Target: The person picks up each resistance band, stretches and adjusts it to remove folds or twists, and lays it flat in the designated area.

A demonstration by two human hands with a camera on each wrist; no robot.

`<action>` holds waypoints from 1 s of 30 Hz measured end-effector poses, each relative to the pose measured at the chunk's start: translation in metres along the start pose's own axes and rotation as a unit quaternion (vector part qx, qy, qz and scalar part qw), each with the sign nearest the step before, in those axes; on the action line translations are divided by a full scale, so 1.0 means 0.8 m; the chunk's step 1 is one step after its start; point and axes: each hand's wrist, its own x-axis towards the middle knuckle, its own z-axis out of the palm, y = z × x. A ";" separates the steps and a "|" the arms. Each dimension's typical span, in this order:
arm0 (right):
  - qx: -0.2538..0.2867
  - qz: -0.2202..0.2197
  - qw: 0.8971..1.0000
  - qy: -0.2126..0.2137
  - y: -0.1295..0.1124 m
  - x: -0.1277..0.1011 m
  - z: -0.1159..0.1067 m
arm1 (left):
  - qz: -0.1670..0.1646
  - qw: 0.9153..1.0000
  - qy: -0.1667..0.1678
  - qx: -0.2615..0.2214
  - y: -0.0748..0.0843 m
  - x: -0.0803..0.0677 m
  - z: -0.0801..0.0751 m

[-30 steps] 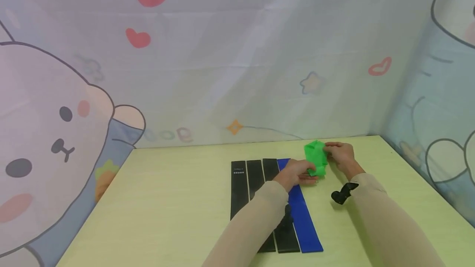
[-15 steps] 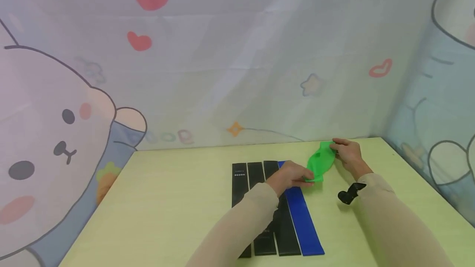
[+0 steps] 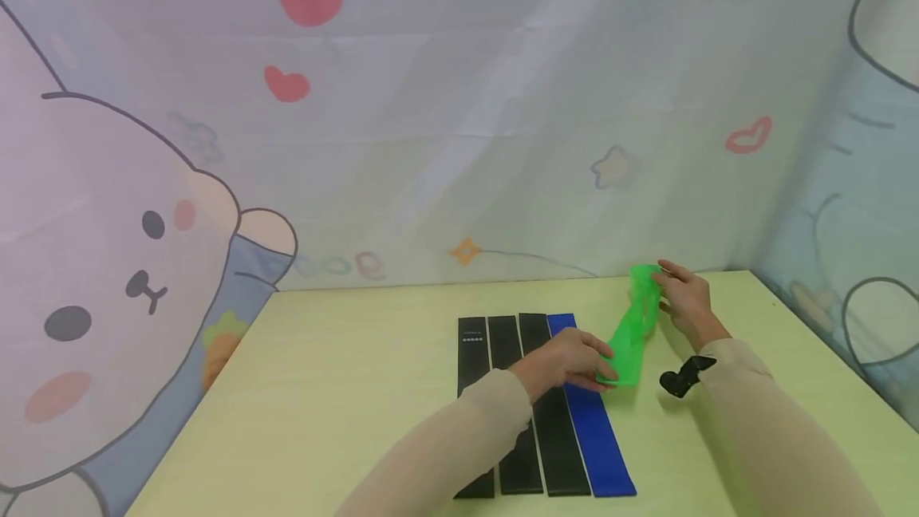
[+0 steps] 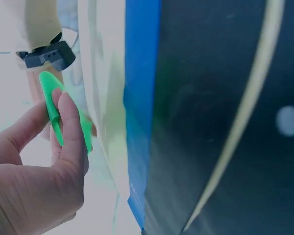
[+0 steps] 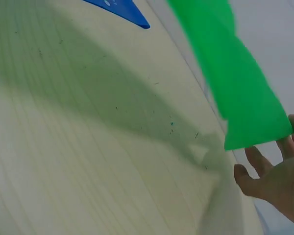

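— What do the two hands hold?

— One green resistance band [image 3: 632,333], stretched between them just above the worktop [image 3: 345,389]. The left hand [image 3: 570,357] pinches its near end; the left wrist view shows thumb and forefinger curled round the green edge. The right hand [image 3: 685,301] holds the far end, raised a little, fingers curled on it.

— So each grip is holding the band?

— Yes, both on that one band, which twists in the middle and slants from near left to far right.

— Where does it sit relative to the others?

— Just right of the blue band [image 3: 592,421], which lies flat. Left of the blue one lie three black bands [image 3: 502,405], side by side, all running near to far. The left hand rests over the blue band's far part.

— Anything behind?

— A cartoon backdrop cloth [image 3: 431,118] with red hearts and a bear.
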 end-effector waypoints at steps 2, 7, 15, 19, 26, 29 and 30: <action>0.034 0.005 0.999 -0.021 -0.001 -0.002 0.000 | 0.001 1.000 0.004 0.013 -0.005 -0.003 0.000; 0.031 0.003 0.999 -0.033 -0.001 -0.002 0.002 | 0.012 0.998 0.026 0.048 -0.012 -0.009 -0.002; 0.118 0.027 0.993 0.000 -0.004 -0.004 0.005 | 0.016 0.995 0.047 0.086 -0.016 -0.016 -0.003; 0.183 0.033 0.983 -0.004 -0.009 -0.009 0.006 | 0.012 0.995 0.061 0.084 -0.019 -0.015 -0.003; 0.263 0.063 0.962 -0.040 -0.017 -0.014 0.005 | 0.006 0.991 0.067 0.120 -0.026 -0.016 -0.007; 0.293 0.070 0.952 -0.047 -0.017 -0.014 0.005 | 0.004 0.989 0.061 0.131 -0.027 -0.017 -0.009; 0.300 0.069 0.950 -0.049 -0.017 -0.013 0.006 | 0.005 0.990 0.057 0.129 -0.027 -0.017 -0.010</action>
